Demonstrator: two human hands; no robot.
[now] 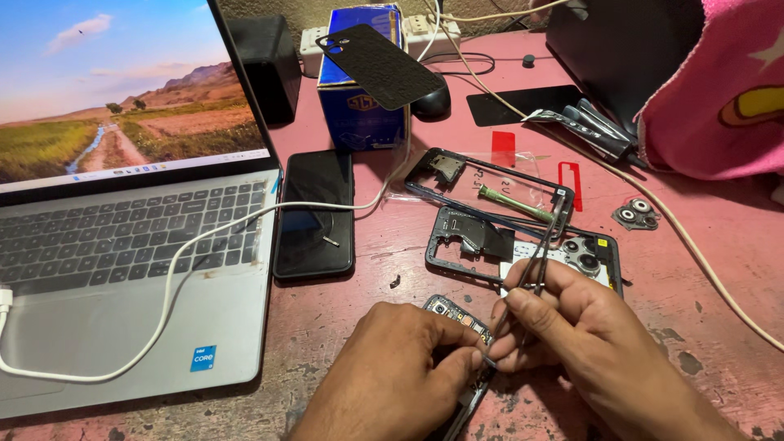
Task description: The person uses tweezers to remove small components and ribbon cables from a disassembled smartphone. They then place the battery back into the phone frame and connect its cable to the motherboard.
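My left hand point(400, 367) grips an opened phone body point(454, 314) with its circuit board showing, low in the middle of the head view. My right hand point(572, 327) pinches metal tweezers point(535, 265), their tips down at the phone's edge between both thumbs. The lower part of the phone is hidden under my hands. Just beyond lie a dark phone frame point(467, 237), a second empty frame point(490, 184) with a green-handled screwdriver point(514, 204) across it, and a camera-side cover point(584, 255).
An open laptop point(122, 269) fills the left, a white cable point(229, 229) trailing over it. A black phone point(314, 212) lies beside it. Farther back stand a blue box point(355, 106) with a black back cover point(380, 61), a mouse point(431, 102), and pink cloth point(719, 90) at right.
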